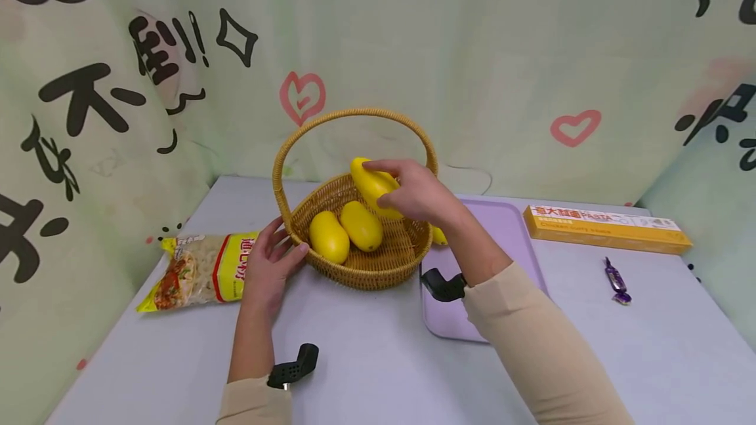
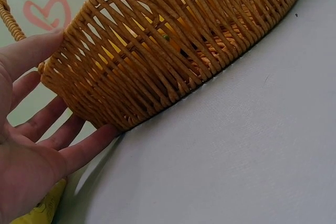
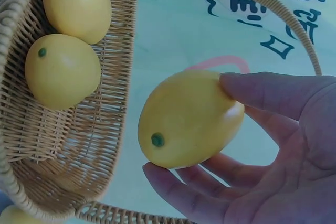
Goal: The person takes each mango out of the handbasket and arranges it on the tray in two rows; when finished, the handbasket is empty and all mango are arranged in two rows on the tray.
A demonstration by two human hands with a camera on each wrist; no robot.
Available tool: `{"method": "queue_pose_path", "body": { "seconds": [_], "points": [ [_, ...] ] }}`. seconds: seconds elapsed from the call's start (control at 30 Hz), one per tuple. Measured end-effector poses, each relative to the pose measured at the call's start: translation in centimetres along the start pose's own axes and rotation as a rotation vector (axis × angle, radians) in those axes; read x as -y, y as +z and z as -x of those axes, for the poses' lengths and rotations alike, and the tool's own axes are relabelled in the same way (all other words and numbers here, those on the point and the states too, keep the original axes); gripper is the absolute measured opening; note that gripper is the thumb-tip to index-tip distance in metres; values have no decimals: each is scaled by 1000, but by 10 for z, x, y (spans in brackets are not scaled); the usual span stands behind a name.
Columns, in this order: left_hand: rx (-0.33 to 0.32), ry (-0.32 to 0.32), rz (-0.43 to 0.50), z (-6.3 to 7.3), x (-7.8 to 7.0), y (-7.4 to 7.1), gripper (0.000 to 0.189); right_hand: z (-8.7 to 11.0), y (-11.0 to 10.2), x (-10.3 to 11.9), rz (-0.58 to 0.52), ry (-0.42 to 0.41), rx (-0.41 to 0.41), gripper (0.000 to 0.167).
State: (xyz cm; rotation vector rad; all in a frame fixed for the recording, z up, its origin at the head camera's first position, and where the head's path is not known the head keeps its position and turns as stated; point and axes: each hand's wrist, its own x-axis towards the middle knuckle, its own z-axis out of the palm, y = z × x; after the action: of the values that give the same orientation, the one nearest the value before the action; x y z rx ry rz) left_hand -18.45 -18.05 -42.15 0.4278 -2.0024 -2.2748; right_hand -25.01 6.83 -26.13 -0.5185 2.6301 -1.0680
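My right hand [image 1: 416,194] holds a yellow mango [image 1: 371,183] between thumb and fingers above the wicker basket [image 1: 369,279]. In the right wrist view this mango [image 3: 191,119] shows a green stem spot. Two more mangoes, a left one [image 1: 329,237] and a right one [image 1: 361,227], lie inside the basket. At the basket's left end my left hand [image 1: 268,274] grips it, thumb at the rim and fingers along the outer wall, as the left wrist view shows. Behind the basket's right side peeks another yellow fruit [image 1: 439,236], mostly hidden.
A lilac tray [image 1: 520,241] lies right of the basket, partly under my right forearm. Left of the basket is a yellow food packet [image 1: 203,271]. Farther right are a long pasta box [image 1: 605,229] and a purple-wrapped candy [image 1: 617,281]. The tall basket handle [image 1: 354,113] arches overhead.
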Motion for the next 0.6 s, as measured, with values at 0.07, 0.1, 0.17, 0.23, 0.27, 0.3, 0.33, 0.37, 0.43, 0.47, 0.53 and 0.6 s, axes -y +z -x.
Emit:
{"method": "queue_pose_path", "body": {
  "seconds": [0.07, 0.1, 0.17, 0.23, 0.27, 0.3, 0.33, 0.37, 0.43, 0.47, 0.53, 0.6],
  "points": [
    [-1, 0, -3, 0, -1, 0, 77, 5, -2, -1, 4, -5, 4, 63],
    [0, -1, -6, 0, -1, 0, 77, 7, -3, -1, 1, -1, 8, 63],
    [0, -4, -8, 1, -1, -1, 77, 12, -5, -1, -4, 4, 11, 64],
    [-1, -4, -9, 1, -1, -1, 77, 17, -8, -2, -9, 10, 7, 64],
    [-1, -4, -7, 1, -1, -1, 77, 20, -10, -2, -12, 15, 4, 65],
    [2, -2, -8, 1, -1, -1, 77, 23, -12, -2, -17, 21, 2, 65],
    [1, -1, -6, 1, -1, -1, 77, 25, -14, -2, -18, 25, -1, 65],
    [2, -2, -6, 1, -1, -1, 77, 28, -16, -2, -24, 30, -2, 66],
    [1, -5, -9, 1, -1, 0, 78, 33, -20, -2, -19, 33, -5, 66],
    [-2, -9, -10, 1, -1, 0, 78, 36, -22, -2, -16, 29, -4, 66],
    [-4, -16, -11, 1, -1, 0, 78, 42, -25, -3, -3, 18, -8, 66],
    [-2, -18, -11, 1, 0, 0, 78, 48, -28, -5, 13, 5, -15, 65]
  ]
}}
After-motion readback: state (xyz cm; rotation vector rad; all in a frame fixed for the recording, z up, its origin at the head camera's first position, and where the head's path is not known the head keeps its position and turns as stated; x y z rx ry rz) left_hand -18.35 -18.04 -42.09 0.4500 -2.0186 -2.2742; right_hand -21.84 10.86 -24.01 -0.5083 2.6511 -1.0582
